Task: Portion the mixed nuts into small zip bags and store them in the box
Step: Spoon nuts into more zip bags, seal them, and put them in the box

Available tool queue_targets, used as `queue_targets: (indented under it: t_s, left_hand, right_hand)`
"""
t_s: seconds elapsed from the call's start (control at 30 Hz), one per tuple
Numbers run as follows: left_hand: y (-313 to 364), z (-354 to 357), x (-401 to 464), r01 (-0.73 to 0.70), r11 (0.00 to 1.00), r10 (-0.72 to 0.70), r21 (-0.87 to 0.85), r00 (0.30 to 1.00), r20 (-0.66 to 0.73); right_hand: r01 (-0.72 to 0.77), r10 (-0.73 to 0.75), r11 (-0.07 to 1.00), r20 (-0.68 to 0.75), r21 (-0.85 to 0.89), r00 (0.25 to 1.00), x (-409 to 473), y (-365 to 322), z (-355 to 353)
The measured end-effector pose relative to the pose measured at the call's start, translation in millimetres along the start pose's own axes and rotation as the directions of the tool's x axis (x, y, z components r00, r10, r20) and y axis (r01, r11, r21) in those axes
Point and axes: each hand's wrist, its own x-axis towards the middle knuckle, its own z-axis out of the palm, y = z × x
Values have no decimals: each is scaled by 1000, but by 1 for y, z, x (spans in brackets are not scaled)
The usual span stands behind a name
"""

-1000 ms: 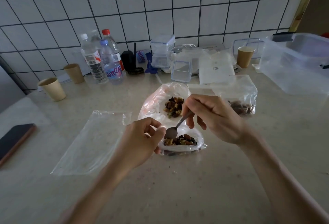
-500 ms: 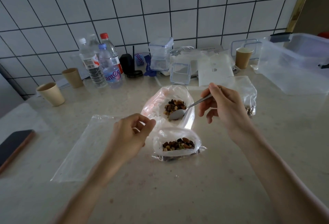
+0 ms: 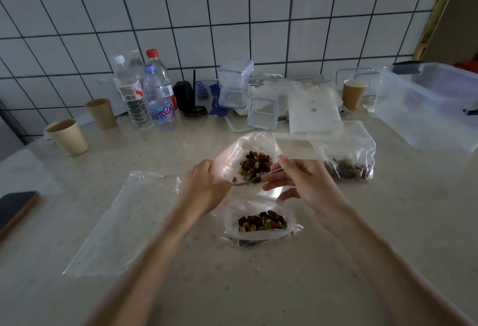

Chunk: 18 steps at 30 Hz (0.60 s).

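A large clear bag of mixed nuts (image 3: 254,164) stands open at the middle of the counter. My left hand (image 3: 204,188) grips its left rim. My right hand (image 3: 302,183) holds a metal spoon (image 3: 248,182) whose bowl lies at the bag's mouth, among the nuts. In front of them a small zip bag (image 3: 261,223) stands open, partly filled with nuts. A filled zip bag (image 3: 346,160) sits to the right. An empty flat zip bag (image 3: 124,222) lies to the left. The clear storage box (image 3: 426,111) stands at the far right.
Water bottles (image 3: 152,95), paper cups (image 3: 68,136), small clear lidded containers (image 3: 262,109) and a white device (image 3: 313,116) line the tiled wall. Another cup (image 3: 354,92) stands beside the box. A dark phone (image 3: 15,209) lies at the left edge.
My right hand carried the spoon from the small bag back into the large bag. My left hand let go of the small bag's rim and took hold of the large bag's left rim.
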Motion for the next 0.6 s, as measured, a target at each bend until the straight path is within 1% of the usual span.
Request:
queue_targets:
  t_s: [0.13,0.2,0.27,0.43,0.6]
  left_hand:
    - [2,-1,-4,-83,985,75,-153,996,-56]
    - [3,-2,-6,-110,972,96,-208,992,-78]
    - [3,-3,-7,-106,961,87,-255,992,-86]
    - [3,-6,-7,-75,949,45,-306,993,-105]
    - [3,-6,-7,-49,948,16,-314,994,-107]
  right_hand:
    - [-33,33,999,-19,9,999,3,7,12]
    - [-51,56,996,-60,72,997,4,10,16]
    - [-67,82,989,-110,134,991,5,12,16]
    - [-71,108,976,-174,204,979,6,14,11]
    - [-33,81,982,-260,184,962,7,12,3]
